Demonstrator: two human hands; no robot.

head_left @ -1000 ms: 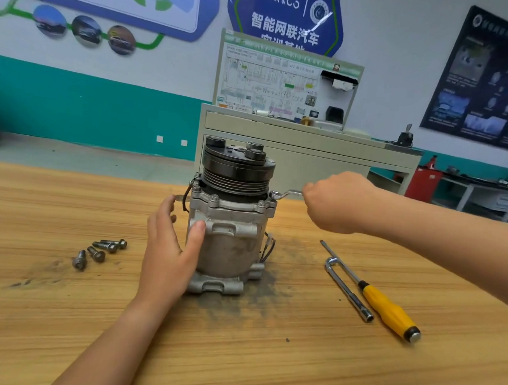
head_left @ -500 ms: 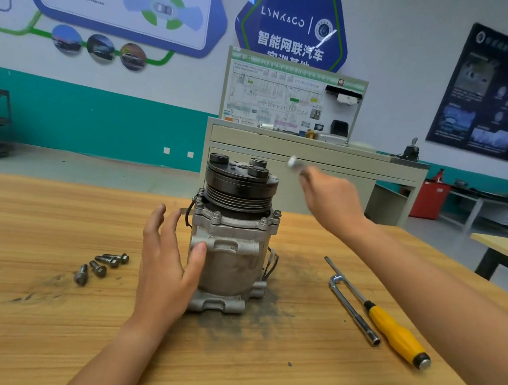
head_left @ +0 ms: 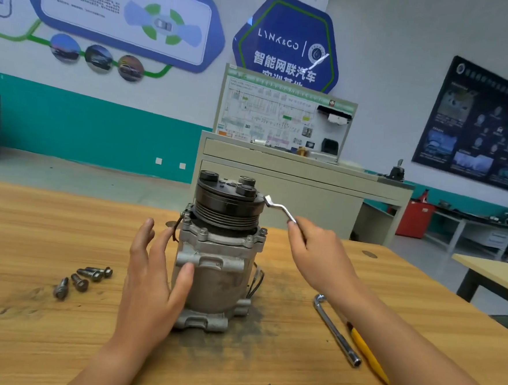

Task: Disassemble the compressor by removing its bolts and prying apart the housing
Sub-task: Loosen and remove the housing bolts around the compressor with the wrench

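The compressor (head_left: 217,268) stands upright mid-worktop (head_left: 26,341), its long axis vertical and the black pulley (head_left: 226,205) on top. My left hand (head_left: 150,281) is on its near-left side, fingers straight and spread, thumb touching the housing — bracing, not gripping. My right hand (head_left: 317,257), off to the right, has its fingers curled round a bent steel tool (head_left: 280,208) whose tip points left to the pulley's right rim. The seated flange bolts (head_left: 249,240) sit just below that tip — so I judge the right hand nearer. Loose bolts (head_left: 86,278) lie well left; a socket wrench (head_left: 336,330) and a yellow screwdriver (head_left: 367,353) lie near right.
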